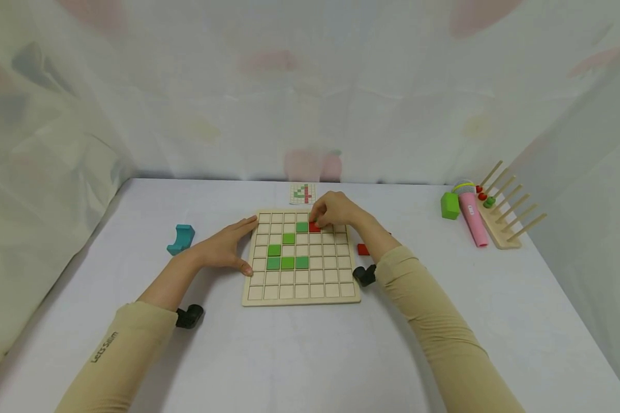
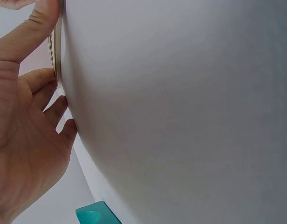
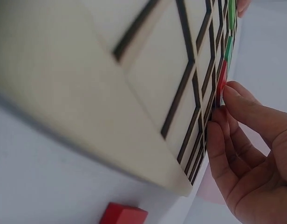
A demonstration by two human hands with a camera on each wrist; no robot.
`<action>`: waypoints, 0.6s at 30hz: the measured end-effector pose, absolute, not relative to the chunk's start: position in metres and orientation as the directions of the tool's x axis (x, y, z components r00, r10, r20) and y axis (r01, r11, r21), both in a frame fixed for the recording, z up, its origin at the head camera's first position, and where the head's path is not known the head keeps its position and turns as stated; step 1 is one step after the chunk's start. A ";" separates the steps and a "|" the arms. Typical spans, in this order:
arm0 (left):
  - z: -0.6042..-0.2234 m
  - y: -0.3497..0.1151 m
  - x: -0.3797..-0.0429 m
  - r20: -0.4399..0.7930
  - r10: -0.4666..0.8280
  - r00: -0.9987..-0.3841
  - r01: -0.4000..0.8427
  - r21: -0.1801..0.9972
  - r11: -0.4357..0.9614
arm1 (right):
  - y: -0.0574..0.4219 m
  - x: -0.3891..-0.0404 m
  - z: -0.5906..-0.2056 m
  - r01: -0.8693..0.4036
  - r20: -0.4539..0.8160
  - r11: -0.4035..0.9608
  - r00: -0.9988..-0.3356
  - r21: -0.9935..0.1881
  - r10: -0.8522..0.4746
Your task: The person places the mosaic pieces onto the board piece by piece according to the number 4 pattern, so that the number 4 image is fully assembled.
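Note:
A square wooden grid board [image 1: 302, 292] lies on the white table, with several green tiles [image 1: 287, 263] in its cells. My right hand [image 1: 336, 209] is over the far rows, pinching a red tile [image 1: 314, 227] with thumb and fingertips beside a green tile [image 1: 302, 227]. In the right wrist view, the thumb touches the end of the red tile [image 3: 222, 80], low at the grid. My left hand [image 1: 224, 245] rests against the board's left edge, fingers extended and thumb spread. The left wrist view shows its fingertips along the board's side [image 2: 58, 51].
A small pattern card [image 1: 302, 194] lies behind the board. Red blocks [image 1: 363, 249] sit right of it, partly behind my right forearm. A teal curved block [image 1: 182, 239] stands at left. A green block [image 1: 449, 205], pink toy microphone [image 1: 473, 218] and pegged wooden stand [image 1: 507, 238] are at far right.

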State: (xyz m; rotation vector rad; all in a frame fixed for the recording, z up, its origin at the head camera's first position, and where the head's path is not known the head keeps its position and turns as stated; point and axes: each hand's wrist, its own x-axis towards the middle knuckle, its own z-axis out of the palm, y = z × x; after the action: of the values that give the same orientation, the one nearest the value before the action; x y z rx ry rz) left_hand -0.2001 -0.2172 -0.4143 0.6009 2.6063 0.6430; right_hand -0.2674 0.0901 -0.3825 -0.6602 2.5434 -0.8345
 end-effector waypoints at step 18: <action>-0.414 -0.217 -0.200 -0.250 0.499 -0.830 0.322 0.516 0.794 | 0.136 -0.280 -0.369 -0.231 -0.222 0.733 -0.857 -0.640 -0.464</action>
State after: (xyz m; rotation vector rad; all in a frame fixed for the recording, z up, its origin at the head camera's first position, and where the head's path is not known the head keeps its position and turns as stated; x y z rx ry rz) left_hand -0.2000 -0.2169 -0.4141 0.6211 2.6073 0.6539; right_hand -0.2800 0.1355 -0.3687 -0.5364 2.5669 -0.8779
